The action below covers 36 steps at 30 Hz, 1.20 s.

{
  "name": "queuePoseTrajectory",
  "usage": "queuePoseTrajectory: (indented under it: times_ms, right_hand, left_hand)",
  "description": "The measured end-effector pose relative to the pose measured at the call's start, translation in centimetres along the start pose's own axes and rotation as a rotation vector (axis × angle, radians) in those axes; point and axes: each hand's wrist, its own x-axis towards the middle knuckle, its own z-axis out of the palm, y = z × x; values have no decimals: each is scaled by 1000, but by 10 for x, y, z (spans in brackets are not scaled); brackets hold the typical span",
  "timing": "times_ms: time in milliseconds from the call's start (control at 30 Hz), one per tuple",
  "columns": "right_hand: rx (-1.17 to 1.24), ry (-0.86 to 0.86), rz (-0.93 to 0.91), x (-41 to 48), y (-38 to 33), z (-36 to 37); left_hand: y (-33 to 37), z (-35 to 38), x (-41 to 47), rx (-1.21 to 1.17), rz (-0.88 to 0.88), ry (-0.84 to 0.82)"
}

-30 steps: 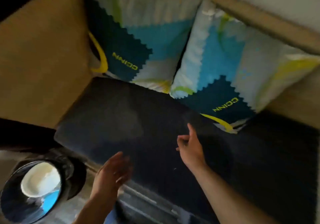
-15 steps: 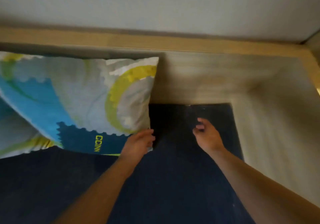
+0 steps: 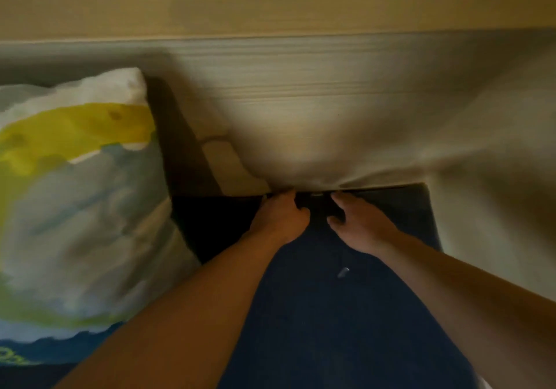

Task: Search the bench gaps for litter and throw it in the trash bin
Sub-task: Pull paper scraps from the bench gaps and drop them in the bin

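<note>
Searching step in hand: left hand (image 3: 281, 218) and right hand (image 3: 359, 223), both at 12 o'clock on the dark blue seat cushion (image 3: 331, 328), fingers (image 3: 337, 199) curled and probing the gap (image 3: 313, 193) against the wooden backrest (image 3: 301, 111), grasping nothing visible, though fingertips partly hidden. Next move, as a judgement: spreading the gap wider to feel along it, then pinching the small pale scrap (image 3: 343, 272) lying on the cushion just below the right wrist, likely litter; trash bin out of view. Counted: two hands, one patterned pillow (image 3: 81, 202) at 9 o'clock, one scrap.
</note>
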Motion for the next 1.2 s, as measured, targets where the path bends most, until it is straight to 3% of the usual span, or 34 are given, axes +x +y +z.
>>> queuePoseTrajectory:
  times_ms: [333,533,700,833,967,1200]
  right_hand:
    - [-46,-26,51,47,-17,13]
    - [-10,-159,115,61,-23,4]
    - [33,-255,141,65,-31,-5]
    - [217,-236,213,64,-27,-6]
    - [438,-181,266,59,-18,-2]
    - [526,-107,211,57,-10,9]
  left_hand:
    - [2,16,41,351,-77,-110]
    - [2,22,63,300,-183,-113]
    - [-8,31,62,243,-171,-8]
    - [-16,37,56,147,-142,56]
    - [-15,36,55,93,-156,14]
    - [-18,30,52,-74,-182,-6]
